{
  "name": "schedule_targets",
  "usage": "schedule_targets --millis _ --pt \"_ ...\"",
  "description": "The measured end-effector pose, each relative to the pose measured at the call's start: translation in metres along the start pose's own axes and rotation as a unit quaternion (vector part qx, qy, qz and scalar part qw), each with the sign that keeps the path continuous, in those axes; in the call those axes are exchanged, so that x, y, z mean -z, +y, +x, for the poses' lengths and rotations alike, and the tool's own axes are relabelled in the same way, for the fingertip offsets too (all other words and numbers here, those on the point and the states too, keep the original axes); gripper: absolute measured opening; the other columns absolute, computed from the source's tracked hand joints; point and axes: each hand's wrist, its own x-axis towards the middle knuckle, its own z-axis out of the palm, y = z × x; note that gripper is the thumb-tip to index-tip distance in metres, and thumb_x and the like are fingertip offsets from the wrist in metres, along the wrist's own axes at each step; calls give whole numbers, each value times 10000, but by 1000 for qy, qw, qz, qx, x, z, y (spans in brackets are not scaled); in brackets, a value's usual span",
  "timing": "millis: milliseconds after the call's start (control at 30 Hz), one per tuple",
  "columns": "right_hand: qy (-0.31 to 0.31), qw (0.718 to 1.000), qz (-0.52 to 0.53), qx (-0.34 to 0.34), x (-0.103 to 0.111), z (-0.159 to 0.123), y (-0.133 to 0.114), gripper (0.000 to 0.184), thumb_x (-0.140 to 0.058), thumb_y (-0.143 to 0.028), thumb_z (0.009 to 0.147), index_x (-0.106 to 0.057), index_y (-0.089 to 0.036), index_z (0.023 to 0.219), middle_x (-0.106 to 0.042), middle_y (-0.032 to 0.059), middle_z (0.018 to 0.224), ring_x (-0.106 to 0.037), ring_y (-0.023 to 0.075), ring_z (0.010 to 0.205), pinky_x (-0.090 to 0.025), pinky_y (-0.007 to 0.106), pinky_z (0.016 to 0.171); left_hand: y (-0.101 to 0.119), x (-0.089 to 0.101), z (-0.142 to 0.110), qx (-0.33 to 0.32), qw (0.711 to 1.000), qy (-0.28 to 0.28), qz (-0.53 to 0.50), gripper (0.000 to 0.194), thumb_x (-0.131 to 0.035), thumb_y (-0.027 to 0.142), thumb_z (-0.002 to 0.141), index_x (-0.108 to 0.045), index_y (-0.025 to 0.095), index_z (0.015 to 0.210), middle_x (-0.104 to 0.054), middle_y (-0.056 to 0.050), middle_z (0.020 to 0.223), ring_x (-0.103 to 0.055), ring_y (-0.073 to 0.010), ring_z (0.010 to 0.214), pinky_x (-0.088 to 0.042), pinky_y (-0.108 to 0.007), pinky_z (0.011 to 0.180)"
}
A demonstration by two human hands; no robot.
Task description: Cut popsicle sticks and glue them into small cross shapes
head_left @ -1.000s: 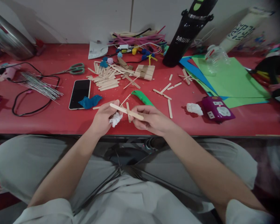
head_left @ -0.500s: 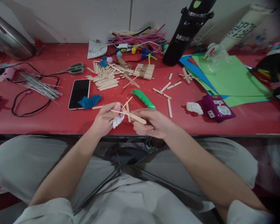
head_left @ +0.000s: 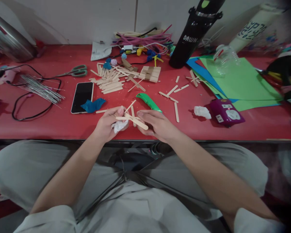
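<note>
Between my hands, above the table's front edge, is a small piece of joined craft sticks (head_left: 140, 123) with sticks pointing several ways. My left hand (head_left: 109, 124) is closed on its left side, with a crumpled white tissue (head_left: 119, 126) tucked in the same fingers. My right hand (head_left: 157, 124) has its fingers curled round the piece's right side; the thumb lies over it and the other fingertips are partly hidden. Just beyond my right hand lies a green-handled cutter (head_left: 149, 103). Another craft stick (head_left: 132, 113) lies on the table behind the held piece.
A pile of craft sticks (head_left: 111, 79) lies mid-table, beside a phone (head_left: 81, 95) with blue cloth (head_left: 93, 105) on it. Scissors (head_left: 78, 71) and wires (head_left: 40, 89) are left. Cut sticks (head_left: 176, 112), a white wad (head_left: 202, 112), a purple adapter (head_left: 226, 112) and a black bottle (head_left: 188, 38) are right.
The held stick piece has turned and tilted slightly, its broad stick end shifting a little left and down. My right hand has moved slightly left. The table items stay put.
</note>
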Motion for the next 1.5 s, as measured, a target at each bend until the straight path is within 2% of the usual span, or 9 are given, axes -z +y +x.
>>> schedule_targets --millis 167,267,367,500,667,933,1167,1300,1500 --pt "61 997 12 38 7 6 5 358 -555 -314 915 -422 -201 603 -435 -63 513 -342 42 383 -175 229 388 28 12 -1 -23 990 53 130 373 -745 445 734 -585 160 556 -472 17 498 -422 -73 424 -326 -199 406" --pt "71 996 -31 44 5 5 3 363 -553 -310 917 -424 -202 596 -409 -74 481 -315 44 384 -202 230 403 56 32 -7 -5 941 44 334 351 -729 463 783 -692 149 629 -520 -1 494 -422 -65 442 -287 -183 405" --pt "56 995 -73 41 1 5 4 407 -523 -374 954 -414 -206 600 -412 -72 458 -318 49 400 -238 229 432 69 46 -13 -10 923 57 381 385 -711 520 789 -726 154 672 -532 -3 500 -402 -61 428 -280 -190 399" --pt "43 996 -75 28 1 7 14 433 -495 -426 976 -426 -201 613 -428 -71 451 -306 46 400 -275 223 457 51 40 -11 -5 939 77 336 340 -729 434 783 -652 158 599 -494 20 495 -394 -58 445 -279 -179 405" --pt "59 998 -10 23 5 10 16 413 -526 -392 962 -426 -206 607 -388 -82 414 -261 49 375 -223 213 399 28 23 0 6 977 89 195 280 -659 391 811 -667 168 642 -492 22 491 -388 -70 406 -278 -191 374" --pt "80 996 15 27 3 8 10 396 -557 -373 942 -460 -201 599 -353 -85 412 -229 49 379 -173 216 381 29 15 -3 -10 984 78 157 238 -683 333 804 -611 167 650 -474 40 522 -397 -56 429 -307 -175 403" --pt "58 997 58 -6 1 7 6 387 -617 -384 895 -461 -199 594 -332 -96 404 -207 42 375 -150 214 378 33 6 -3 25 992 39 116 206 -680 348 771 -636 159 700 -510 27 518 -443 -64 402 -291 -183 379" --pt "62 997 49 -12 -1 6 6 396 -637 -405 884 -446 -204 601 -326 -100 404 -205 43 375 -142 219 382 27 5 -1 8 992 76 101 244 -667 368 782 -608 172 648 -434 44 487 -392 -63 374 -286 -200 366" --pt "96 994 60 -10 -5 5 8 421 -614 -413 902 -427 -201 590 -342 -88 432 -210 43 392 -138 225 396 23 8 6 -48 979 190 58 233 -565 336 835 -599 184 661 -466 37 532 -363 -66 378 -299 -230 385"
